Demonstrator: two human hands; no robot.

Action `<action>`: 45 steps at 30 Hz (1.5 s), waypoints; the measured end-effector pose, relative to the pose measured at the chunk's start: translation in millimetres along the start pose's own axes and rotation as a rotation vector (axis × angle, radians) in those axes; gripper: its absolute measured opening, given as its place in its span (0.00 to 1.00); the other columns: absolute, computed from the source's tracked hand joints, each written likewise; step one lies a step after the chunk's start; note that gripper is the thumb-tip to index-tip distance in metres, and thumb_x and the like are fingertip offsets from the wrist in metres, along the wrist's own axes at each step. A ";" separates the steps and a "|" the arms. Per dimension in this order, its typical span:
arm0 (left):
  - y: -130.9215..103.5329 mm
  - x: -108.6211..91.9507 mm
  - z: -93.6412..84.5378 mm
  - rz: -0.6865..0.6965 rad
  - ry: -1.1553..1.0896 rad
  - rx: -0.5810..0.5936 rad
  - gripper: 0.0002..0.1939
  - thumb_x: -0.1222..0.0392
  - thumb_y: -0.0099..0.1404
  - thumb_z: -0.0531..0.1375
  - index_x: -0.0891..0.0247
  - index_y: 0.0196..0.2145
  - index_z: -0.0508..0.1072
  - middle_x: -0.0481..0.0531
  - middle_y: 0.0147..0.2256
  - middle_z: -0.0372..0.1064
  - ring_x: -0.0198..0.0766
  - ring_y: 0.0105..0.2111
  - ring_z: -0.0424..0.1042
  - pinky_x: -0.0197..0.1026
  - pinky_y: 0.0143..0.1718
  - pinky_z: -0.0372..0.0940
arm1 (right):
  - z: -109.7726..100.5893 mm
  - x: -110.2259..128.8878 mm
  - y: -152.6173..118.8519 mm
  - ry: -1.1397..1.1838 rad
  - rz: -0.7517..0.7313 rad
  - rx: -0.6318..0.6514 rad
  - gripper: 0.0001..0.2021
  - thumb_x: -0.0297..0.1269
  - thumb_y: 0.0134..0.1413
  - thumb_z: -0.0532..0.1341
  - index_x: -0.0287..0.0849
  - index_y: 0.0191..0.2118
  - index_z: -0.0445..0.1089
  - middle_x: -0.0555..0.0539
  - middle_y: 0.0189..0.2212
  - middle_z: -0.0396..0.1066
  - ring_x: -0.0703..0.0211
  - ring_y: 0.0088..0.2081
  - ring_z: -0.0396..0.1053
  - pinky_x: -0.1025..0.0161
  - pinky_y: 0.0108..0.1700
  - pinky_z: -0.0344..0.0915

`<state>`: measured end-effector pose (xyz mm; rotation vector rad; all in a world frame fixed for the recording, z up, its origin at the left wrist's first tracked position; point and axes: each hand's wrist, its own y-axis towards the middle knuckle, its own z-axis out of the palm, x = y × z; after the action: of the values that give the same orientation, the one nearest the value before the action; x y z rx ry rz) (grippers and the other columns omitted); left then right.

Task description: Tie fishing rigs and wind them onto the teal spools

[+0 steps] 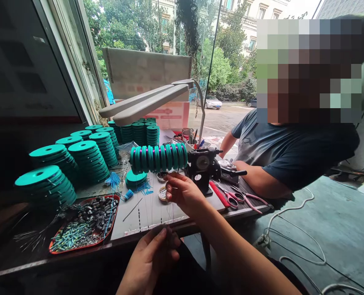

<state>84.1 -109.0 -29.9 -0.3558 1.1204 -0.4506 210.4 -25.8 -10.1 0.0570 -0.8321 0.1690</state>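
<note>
Nearest the camera, the wearer's right forearm (240, 250) extends from the lower right edge toward the table. The right hand (182, 192) is raised below a row of teal spools (159, 157), thumb and forefinger brought together, other fingers curled; whether a line is pinched there cannot be determined. The left hand (153, 246) is lower, at the front table edge, fingers bent and thumb laid against them; its grasp, if any, cannot be confirmed. Thin lines hang from the spools toward the left hand, some bearing dark segments (139, 217).

The spools sit side by side, with purple showing between them, on the left side of a black winder (202, 164) standing on the table. Beneath the row, one teal spool (135, 177) lies flat. A dish (162, 200) of pale beads is just beside the right hand.

To the left, a red-rimmed tray (116, 217) contains dark cylinders and green-blue pieces; behind it stand stacks (86, 157) of teal spools. To the right lie scissors (233, 199), pliers (252, 203) and a red bar (219, 194). A lamp (151, 104) spans above the rear. A co-worker (262, 151) in a dark shirt is positioned at the right end, forearm at the table.
</note>
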 end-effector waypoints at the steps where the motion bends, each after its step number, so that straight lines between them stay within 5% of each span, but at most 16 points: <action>1: -0.1 0.6 0.6 0.002 -0.008 -0.008 0.07 0.63 0.50 0.65 0.66 0.29 0.73 0.53 0.24 0.74 0.37 0.25 0.72 0.36 0.27 0.66 | 0.3 0.2 -0.2 0.000 0.004 -0.005 0.12 0.37 0.32 0.68 0.38 0.25 0.68 0.54 0.13 0.63 0.67 0.15 0.61 0.69 0.19 0.54; 25: 2.9 9.7 -3.1 -0.016 -0.099 0.003 0.06 0.66 0.49 0.65 0.66 0.28 0.75 0.54 0.25 0.75 0.38 0.26 0.73 0.37 0.28 0.67 | 1.4 -0.5 -0.2 -0.037 -0.016 -0.007 0.12 0.39 0.33 0.67 0.39 0.26 0.67 0.55 0.13 0.62 0.68 0.15 0.61 0.69 0.19 0.53; 29: 12.8 15.4 -6.0 0.107 0.054 0.024 0.08 0.60 0.50 0.65 0.65 0.29 0.75 0.53 0.26 0.76 0.39 0.28 0.73 0.37 0.33 0.67 | -2.6 -1.6 -2.5 -0.239 -0.117 -0.059 0.13 0.43 0.37 0.65 0.39 0.28 0.69 0.51 0.18 0.66 0.63 0.22 0.65 0.66 0.24 0.60; 35: 30.8 22.5 -5.4 0.408 0.266 -0.076 0.08 0.57 0.50 0.64 0.64 0.28 0.73 0.51 0.25 0.75 0.43 0.27 0.74 0.40 0.35 0.66 | -16.0 -5.6 -5.7 -0.759 -0.559 -0.261 0.06 0.36 0.49 0.57 0.43 0.32 0.71 0.53 0.17 0.63 0.64 0.22 0.59 0.66 0.27 0.56; 41: 30.9 21.8 -5.7 0.474 0.375 -0.146 0.07 0.59 0.47 0.65 0.61 0.28 0.75 0.53 0.29 0.77 0.47 0.33 0.74 0.41 0.38 0.65 | -15.9 -9.1 3.1 -0.952 -0.540 -0.322 0.07 0.37 0.48 0.58 0.43 0.30 0.72 0.55 0.13 0.55 0.65 0.19 0.52 0.66 0.24 0.48; 45: 18.4 19.8 -15.1 0.590 0.747 -0.232 0.13 0.58 0.48 0.64 0.58 0.34 0.77 0.57 0.38 0.76 0.54 0.40 0.72 0.48 0.43 0.62 | -18.5 -4.4 -6.7 -0.879 -0.478 -0.259 0.08 0.37 0.46 0.59 0.39 0.23 0.70 0.53 0.16 0.59 0.66 0.21 0.54 0.67 0.25 0.50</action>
<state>80.5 -104.2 -60.3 -0.0302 1.9347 0.0984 222.1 -30.8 -25.7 0.0861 -1.6793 -0.4516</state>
